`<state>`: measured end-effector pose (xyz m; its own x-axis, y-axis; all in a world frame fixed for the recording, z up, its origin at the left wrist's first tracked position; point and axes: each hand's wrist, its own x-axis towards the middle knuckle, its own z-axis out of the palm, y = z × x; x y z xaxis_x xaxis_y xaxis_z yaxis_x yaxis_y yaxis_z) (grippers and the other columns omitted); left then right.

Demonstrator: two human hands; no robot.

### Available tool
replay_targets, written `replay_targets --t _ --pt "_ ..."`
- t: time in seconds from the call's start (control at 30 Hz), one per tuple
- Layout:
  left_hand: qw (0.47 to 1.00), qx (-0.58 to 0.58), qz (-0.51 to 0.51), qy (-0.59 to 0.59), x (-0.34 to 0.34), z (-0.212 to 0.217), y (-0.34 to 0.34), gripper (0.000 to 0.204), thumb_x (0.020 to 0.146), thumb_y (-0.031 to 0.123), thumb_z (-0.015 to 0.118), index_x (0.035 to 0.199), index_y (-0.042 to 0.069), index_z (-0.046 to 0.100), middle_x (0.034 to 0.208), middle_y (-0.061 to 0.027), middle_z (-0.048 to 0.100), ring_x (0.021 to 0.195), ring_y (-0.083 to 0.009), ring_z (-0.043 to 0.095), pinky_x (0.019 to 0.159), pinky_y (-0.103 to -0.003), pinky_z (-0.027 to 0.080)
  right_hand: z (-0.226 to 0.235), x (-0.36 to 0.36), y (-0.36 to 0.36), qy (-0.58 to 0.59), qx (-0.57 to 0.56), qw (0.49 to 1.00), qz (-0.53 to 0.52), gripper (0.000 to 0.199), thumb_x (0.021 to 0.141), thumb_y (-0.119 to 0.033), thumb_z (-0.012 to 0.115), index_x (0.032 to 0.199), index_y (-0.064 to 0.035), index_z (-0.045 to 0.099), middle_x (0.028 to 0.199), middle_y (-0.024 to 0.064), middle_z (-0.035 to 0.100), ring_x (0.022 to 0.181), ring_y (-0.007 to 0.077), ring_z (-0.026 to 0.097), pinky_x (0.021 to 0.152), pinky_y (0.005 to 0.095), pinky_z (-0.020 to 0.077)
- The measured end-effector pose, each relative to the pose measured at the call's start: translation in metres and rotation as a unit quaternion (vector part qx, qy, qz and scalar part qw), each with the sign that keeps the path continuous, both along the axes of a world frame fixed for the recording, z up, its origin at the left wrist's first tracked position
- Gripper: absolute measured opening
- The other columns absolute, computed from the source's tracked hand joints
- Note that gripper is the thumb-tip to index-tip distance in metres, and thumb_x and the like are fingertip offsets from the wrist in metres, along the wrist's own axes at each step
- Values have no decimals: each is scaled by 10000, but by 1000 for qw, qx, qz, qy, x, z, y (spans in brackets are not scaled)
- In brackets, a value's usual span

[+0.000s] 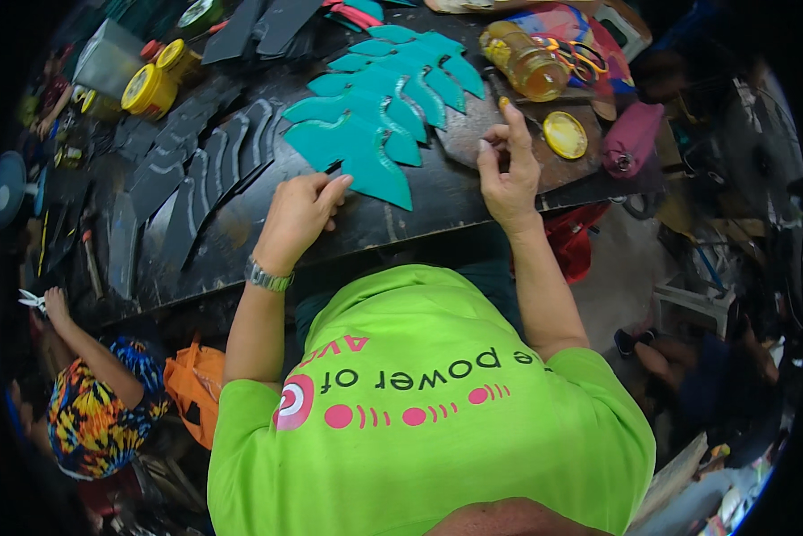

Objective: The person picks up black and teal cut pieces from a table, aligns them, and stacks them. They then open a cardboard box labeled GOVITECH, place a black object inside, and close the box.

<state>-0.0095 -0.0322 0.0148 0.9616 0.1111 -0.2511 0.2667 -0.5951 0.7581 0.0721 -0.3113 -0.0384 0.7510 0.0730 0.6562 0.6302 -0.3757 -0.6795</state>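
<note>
A row of overlapping teal leaf-shaped pieces lies on the dark table in front of me, with pale, shiny glue-like bands along their curved edges. My left hand is bent at the near left corner of the nearest piece, a fingertip touching its edge and the thumb apart below. To the right of the pieces, my right hand is raised over the table edge. Its index finger is stretched up with a yellowish tip, the thumb stands apart, and nothing shows between them.
At the back right are a jar of amber liquid, orange-handled scissors, a yellow lid and a pink pouch. Dark cut pieces and yellow tubs occupy the left. Another person's hand holds white-handled snips at far left.
</note>
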Motion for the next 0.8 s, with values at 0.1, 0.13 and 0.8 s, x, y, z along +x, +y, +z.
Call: replay_targets --t 0.1,0.13,0.8 --pt "999 28 -10 -24 -2 3 -1 411 957 331 667 801 -49 681 628 -143 621 474 -191 605 505 -339 456 9 -1 -10 0 -2 999 -35 733 775 52 711 1459 -73 480 945 66 638 712 158 563 660 289 486" --pt "999 47 -11 -25 -4 5 1 379 944 316 685 816 -41 687 627 -159 606 490 -200 587 520 -341 439 13 -1 -16 -13 -13 998 -65 740 770 39 724 1459 -68 478 968 68 631 743 165 564 682 296 487" --pt "946 13 -218 -239 20 23 -40 106 885 87 719 975 44 682 837 -98 630 694 -250 611 624 -341 471 43 21 -101 127 -149 955 -224 935 727 -233 781 1542 -119 335 1192 208 558 1124 378 555 998 453 451"
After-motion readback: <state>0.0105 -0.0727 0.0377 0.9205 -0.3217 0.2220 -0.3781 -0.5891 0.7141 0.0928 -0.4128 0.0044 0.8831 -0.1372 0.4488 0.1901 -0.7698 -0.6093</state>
